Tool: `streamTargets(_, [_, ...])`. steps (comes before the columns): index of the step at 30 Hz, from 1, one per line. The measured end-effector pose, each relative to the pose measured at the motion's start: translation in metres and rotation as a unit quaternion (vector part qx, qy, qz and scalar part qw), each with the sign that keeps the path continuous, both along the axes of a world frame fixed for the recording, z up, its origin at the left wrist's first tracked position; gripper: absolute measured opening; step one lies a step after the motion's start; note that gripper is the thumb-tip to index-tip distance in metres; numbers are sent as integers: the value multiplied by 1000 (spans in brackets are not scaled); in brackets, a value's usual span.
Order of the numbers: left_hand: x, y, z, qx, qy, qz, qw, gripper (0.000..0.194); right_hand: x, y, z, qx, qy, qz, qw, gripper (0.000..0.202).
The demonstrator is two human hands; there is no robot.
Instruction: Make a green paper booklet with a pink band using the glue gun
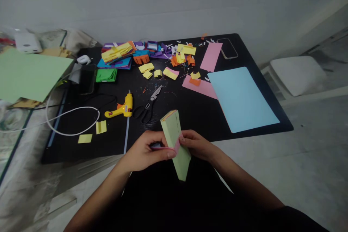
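Note:
Over the table's near edge, both hands hold a tall, light green folded paper bundle point(171, 127), its upper edge showing orange and yellow layers. A pink paper strip point(177, 146) is bent across its middle. My left hand point(146, 151) is closed on the bundle's left side, the thumb pressing the strip and some fingers hidden behind the paper. From the other side, my right hand point(198, 145) pinches the strip against the bundle with its fingertips. Beyond them lie black-handled scissors point(147, 106), slightly apart, and a yellow glue gun point(124, 108) on its side.
Two small yellow paper pieces point(101, 127) and a white cable point(78, 133) lie at left. Folded coloured papers point(117, 55) and scraps point(179, 58) cover the black table's back. A blue sheet point(243, 98) lies at right, a phone point(227, 48) behind it. A white stool point(297, 74) stands beyond.

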State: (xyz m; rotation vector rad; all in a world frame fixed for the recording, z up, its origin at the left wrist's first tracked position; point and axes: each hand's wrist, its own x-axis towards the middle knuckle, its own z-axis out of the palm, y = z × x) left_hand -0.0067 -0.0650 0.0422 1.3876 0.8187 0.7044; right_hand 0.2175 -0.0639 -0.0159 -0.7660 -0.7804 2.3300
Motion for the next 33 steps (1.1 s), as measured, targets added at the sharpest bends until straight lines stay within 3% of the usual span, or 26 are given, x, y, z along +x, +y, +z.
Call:
streamTargets(10, [-14, 17, -18, -94, -43, -30, 994, 24, 3, 14, 20, -58, -48, -31, 997, 49])
streamTargets(17, [-8, 19, -31, -93, -77, -24, 992, 35, 0, 11, 14, -79, -29, -15, 996, 46])
streamTargets(22, [-4, 21, -28, -86, -74, -20, 993, 40, -3, 10, 13, -96, 3, -11, 995, 49])
streamTargets(24, [-8, 24, -25, -67, -31, -13, 997, 38, -1, 11, 16, -75, -30, -53, 995, 47])
streamTargets(27, [-20, 32, -24, -10, 69, 44, 997, 35, 5, 14, 22, -31, -105, -155, 982, 43])
streamTargets(33, [-40, 43, -26, 68, 214, 187, 956, 35, 13, 21, 20, 49, -184, -273, 943, 37])
